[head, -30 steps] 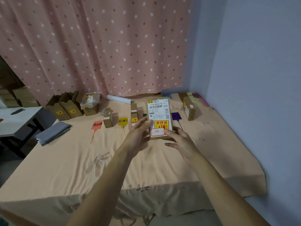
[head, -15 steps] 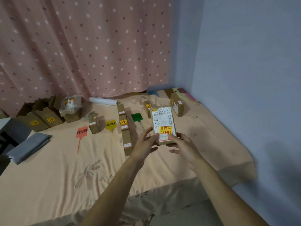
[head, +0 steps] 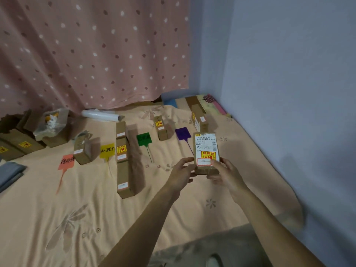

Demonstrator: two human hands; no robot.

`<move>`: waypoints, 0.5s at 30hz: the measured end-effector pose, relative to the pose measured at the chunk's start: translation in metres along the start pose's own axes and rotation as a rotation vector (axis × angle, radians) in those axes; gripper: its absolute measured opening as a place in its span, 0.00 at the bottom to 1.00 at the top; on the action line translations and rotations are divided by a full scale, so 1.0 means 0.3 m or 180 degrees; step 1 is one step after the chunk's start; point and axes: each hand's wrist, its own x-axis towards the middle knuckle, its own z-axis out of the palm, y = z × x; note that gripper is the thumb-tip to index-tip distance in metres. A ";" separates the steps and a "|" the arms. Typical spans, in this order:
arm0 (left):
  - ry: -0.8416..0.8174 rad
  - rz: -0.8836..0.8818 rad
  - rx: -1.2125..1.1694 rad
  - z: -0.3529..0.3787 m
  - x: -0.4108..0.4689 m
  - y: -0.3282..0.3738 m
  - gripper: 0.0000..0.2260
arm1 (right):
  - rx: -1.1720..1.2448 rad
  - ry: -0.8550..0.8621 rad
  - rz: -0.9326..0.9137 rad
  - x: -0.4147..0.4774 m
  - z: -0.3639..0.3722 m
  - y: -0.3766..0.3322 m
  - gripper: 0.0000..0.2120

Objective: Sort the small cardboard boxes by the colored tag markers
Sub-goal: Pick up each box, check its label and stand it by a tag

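Beside the purple tag marker (head: 182,133), both the left hand (head: 181,173) and right hand (head: 225,173) grip the labelled brown cardboard box (head: 206,152), now carried rightward past the green tag marker (head: 144,139), probably its sorting spot

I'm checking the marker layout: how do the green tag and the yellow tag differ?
The green tag lies farther right than the yellow tag. The yellow tag's black handwriting reads clearly; the green tag's is hard to make out. The green tag's stem shows dark and plain; the yellow tag's is pale and faint. Both lie flat on the peach cloth, stems toward the camera.
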 end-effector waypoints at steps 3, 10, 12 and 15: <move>0.0052 -0.0335 -0.0151 0.107 0.147 0.004 0.11 | -0.0154 -0.0097 0.0285 0.161 -0.102 0.033 0.21; 0.0174 -0.0805 0.0053 0.280 0.478 -0.006 0.06 | -0.0360 -0.0168 0.0771 0.545 -0.223 0.125 0.21; 0.0247 -0.0890 0.0077 0.304 0.563 -0.015 0.07 | -0.0443 -0.0246 0.0857 0.644 -0.219 0.149 0.22; 0.0321 -0.0932 0.0256 0.325 0.680 -0.030 0.13 | -0.0561 -0.0269 0.0817 0.760 -0.200 0.177 0.22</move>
